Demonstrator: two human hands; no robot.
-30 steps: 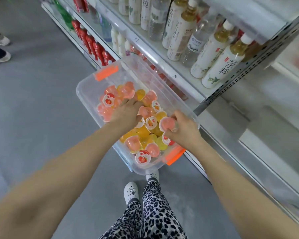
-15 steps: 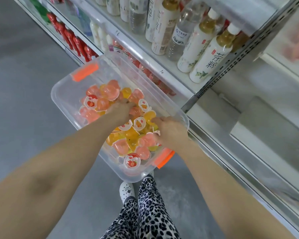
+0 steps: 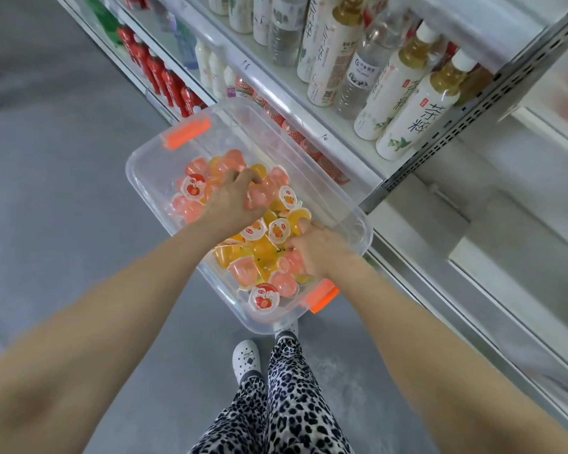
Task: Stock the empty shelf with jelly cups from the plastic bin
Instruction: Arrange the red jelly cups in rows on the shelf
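**Both hands down among the jelly cups**

The clear plastic bin (image 3: 151, 178) with orange latches sat on the grey floor at the centre of the frame, just beside the drinks shelving (image 3: 309, 103). Pink and yellow jelly cups (image 3: 263, 298) lay heaped inside it. The left hand (image 3: 233, 201) pressed into the upper part of the heap, fingers curled over pink cups. The right hand (image 3: 322, 250) dug into the lower right part; whether it held a cup could not be told. The empty shelf (image 3: 522, 244) lay at the right of the frame.
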